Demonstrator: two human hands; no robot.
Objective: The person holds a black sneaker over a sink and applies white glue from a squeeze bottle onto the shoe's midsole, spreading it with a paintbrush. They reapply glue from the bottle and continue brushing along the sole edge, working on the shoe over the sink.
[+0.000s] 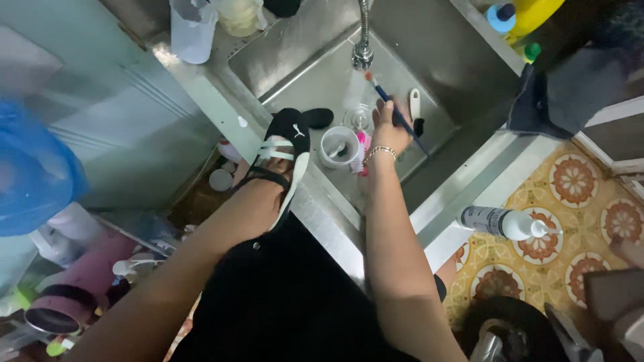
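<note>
The person leans over a steel sink (429,60). The left hand (258,171) is pushed inside a black shoe with white stripes (285,144), which it holds over the sink's near left rim, toe pointing away; the shoe hides the fingers, so I cannot tell how that grip is closed. The right hand (389,127), a gold bracelet (380,152) on its wrist, is clenched around a blue-handled brush (396,110), raised just under the tap (363,47), its tip near the spout.

In the sink, between the two hands, stands a white cup (337,146) with a pink brush (361,151) just beside it. A second black shoe (316,118) lies farther in, beside a round drain (359,117). A white bottle with a nozzle (506,222) lies on the counter (463,194) to the right, at its edge above the patterned floor (570,221). A clear jug (192,30) stands at the far left.
</note>
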